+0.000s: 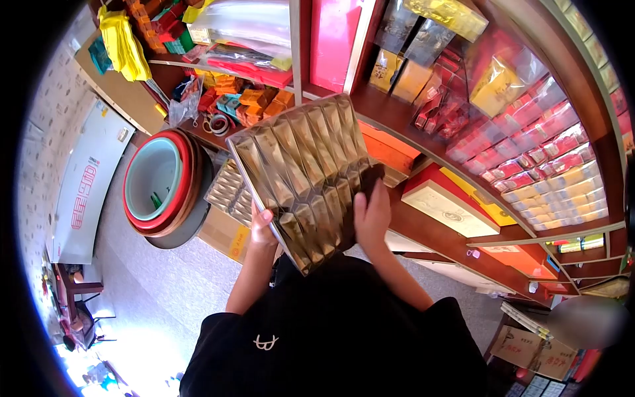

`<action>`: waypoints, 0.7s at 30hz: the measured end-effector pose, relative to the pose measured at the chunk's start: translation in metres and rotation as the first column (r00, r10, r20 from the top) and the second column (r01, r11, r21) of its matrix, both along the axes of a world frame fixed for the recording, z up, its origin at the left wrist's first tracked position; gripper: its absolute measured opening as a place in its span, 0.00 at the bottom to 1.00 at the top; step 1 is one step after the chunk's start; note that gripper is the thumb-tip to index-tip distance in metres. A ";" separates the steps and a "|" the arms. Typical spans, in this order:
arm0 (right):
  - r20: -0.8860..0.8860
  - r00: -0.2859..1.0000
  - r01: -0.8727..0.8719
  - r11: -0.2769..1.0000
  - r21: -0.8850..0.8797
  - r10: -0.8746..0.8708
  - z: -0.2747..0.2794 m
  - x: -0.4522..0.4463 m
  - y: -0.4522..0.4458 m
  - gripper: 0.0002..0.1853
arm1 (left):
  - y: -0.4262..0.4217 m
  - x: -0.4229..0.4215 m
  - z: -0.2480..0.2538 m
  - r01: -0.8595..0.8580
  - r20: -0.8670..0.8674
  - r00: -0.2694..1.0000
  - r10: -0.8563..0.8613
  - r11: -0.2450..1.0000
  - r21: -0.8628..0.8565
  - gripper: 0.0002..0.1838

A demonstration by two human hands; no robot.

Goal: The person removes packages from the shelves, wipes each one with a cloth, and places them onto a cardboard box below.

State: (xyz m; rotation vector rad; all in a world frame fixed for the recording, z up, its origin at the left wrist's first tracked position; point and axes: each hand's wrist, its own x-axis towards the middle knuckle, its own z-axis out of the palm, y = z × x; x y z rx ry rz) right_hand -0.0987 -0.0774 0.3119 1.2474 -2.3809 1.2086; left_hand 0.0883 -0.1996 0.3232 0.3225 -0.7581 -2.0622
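Note:
In front of my body is a shallow, tilted tray of gold foil packets (305, 155), several of them standing side by side in two rows. Its left edge is gripped by my left hand (262, 227), thumb up over the rim and the other fingers hidden underneath. On the opposite side my right hand (372, 215) presses against the tray's lower right edge, its fingers partly hidden. Beside those fingers runs a dark strip; whether it is shadow, a bare part of the tray or something dark, I cannot make out.
Nested round tubs (153, 178) stand on the floor at left, near a cardboard box (225, 231) and another tray of packets (230, 185). Shelves (456, 142) with red and gold packages line the right. A white chest freezer (89, 182) is at far left.

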 end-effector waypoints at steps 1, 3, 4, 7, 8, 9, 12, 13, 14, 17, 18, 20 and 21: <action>-0.076 0.995 -0.058 0.995 0.084 0.064 -0.002 0.014 0.004 0.33 | -0.001 -0.004 -0.003 -0.001 0.000 1.000 0.001 1.000 0.002 0.43; -0.124 0.939 -0.311 0.945 0.099 0.322 0.017 0.044 0.004 0.34 | 0.000 -0.014 -0.013 -0.024 -0.009 1.000 0.025 0.999 0.045 0.43; -0.064 0.879 -0.463 0.878 0.123 0.472 0.042 0.057 0.004 0.33 | 0.000 -0.017 -0.010 -0.014 -0.013 1.000 0.014 1.000 0.018 0.43; -0.109 0.758 -0.623 0.763 0.171 0.643 0.079 0.070 -0.007 0.29 | 0.003 -0.015 -0.028 0.081 -0.098 0.992 -0.078 0.996 0.031 0.36; -0.128 0.670 -0.714 0.682 0.160 0.731 0.084 0.071 -0.013 0.28 | 0.006 -0.010 -0.036 0.045 -0.056 0.997 -0.045 0.999 -0.005 0.33; -0.167 0.682 -0.705 0.701 0.111 0.712 0.089 0.069 -0.024 0.22 | 0.011 -0.016 -0.021 0.047 -0.267 0.962 -0.053 0.998 -0.029 0.31; -0.233 0.637 -0.714 0.677 0.179 0.734 0.093 0.043 -0.059 0.18 | 0.014 -0.013 -0.004 0.001 -0.105 0.994 -0.008 0.998 -0.060 0.39; -0.240 0.688 -0.680 0.724 0.117 0.685 0.095 0.037 -0.072 0.17 | 0.013 -0.013 -0.002 -0.006 -0.036 0.999 0.010 0.995 0.098 0.44; -0.243 0.736 -0.640 0.766 0.055 0.632 0.097 0.032 -0.085 0.16 | 0.010 -0.007 -0.015 0.017 -0.016 1.000 -0.015 0.994 0.110 0.45; -0.235 0.819 -0.539 0.842 0.000 0.524 0.099 -0.003 -0.122 0.17 | 0.012 0.000 -0.021 0.035 -0.007 0.999 -0.035 0.999 0.042 0.46; -0.213 0.847 -0.500 0.866 -0.009 0.487 0.098 -0.015 -0.131 0.19 | 0.016 -0.001 -0.018 0.028 -0.007 1.000 -0.028 0.999 0.040 0.46; -0.112 0.944 -0.307 0.951 0.045 0.310 0.092 -0.027 -0.136 0.23 | 0.022 -0.001 -0.014 -0.033 0.006 0.999 0.033 0.995 0.094 0.47; -0.165 0.972 -0.167 0.986 0.026 0.169 0.082 -0.026 -0.134 0.26 | 0.021 0.002 -0.017 -0.022 0.015 1.000 0.021 0.992 0.125 0.47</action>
